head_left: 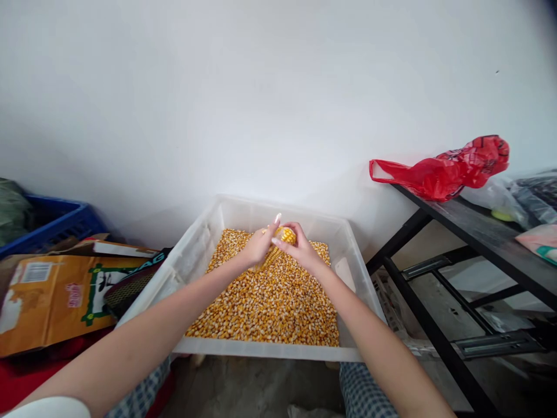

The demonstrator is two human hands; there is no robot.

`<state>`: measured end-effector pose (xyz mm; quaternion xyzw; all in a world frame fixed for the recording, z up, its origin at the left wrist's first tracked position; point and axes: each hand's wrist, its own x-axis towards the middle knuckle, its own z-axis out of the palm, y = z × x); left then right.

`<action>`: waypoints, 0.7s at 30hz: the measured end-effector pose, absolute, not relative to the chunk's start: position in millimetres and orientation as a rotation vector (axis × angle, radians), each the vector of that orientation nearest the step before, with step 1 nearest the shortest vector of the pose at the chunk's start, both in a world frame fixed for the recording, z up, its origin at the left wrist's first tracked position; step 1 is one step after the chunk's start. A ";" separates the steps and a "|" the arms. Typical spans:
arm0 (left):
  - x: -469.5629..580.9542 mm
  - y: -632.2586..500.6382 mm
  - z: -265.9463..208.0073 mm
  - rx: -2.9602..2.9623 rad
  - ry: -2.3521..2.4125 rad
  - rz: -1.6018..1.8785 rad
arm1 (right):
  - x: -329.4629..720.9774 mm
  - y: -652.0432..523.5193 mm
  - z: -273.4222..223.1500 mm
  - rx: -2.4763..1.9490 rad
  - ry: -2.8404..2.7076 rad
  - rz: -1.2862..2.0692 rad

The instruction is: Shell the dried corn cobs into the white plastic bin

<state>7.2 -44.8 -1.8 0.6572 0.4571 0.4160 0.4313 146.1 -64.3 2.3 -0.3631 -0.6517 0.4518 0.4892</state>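
Note:
Both my hands meet over a translucent plastic tub (pixel 261 350) that holds a thick layer of loose corn kernels (pixel 265 307). Between them is an ear of corn (pixel 286 234), yellow, with rows of kernels still on the part that shows. My left hand (pixel 260 246) is closed around its left side, thumb pointing up. My right hand (pixel 301 247) wraps the right side, with the thumb laid across the front. The fingers hide much of the ear. Below my hands, the kernels lie heaped in the tub.
A black metal frame table (pixel 478 223) stands at the right, with a red plastic bag (pixel 452 168) on top. Left of the tub are an orange printed carton (pixel 61 296) and a blue crate (pixel 56 220). A white wall (pixel 261 104) rises behind.

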 end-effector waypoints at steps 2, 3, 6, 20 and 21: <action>2.9 -44.1 -2.1 1.828 1.312 1.039 | 147.4 -63.0 3.6 -0.987 -1.566 0.890; 0.6 -43.5 -1.8 1.922 1.394 1.041 | 148.0 -62.8 3.8 -1.051 -1.579 0.773; -4.9 -40.9 -0.3 2.088 1.574 1.009 | 149.0 -63.9 2.3 -1.155 -1.703 0.496; -3.1 -41.1 -3.2 2.348 1.770 0.643 | 140.3 -67.9 -8.8 -1.564 -2.135 0.067; -2.9 -41.0 -3.9 2.344 1.762 0.636 | 141.0 -65.0 -10.7 -1.601 -2.087 0.132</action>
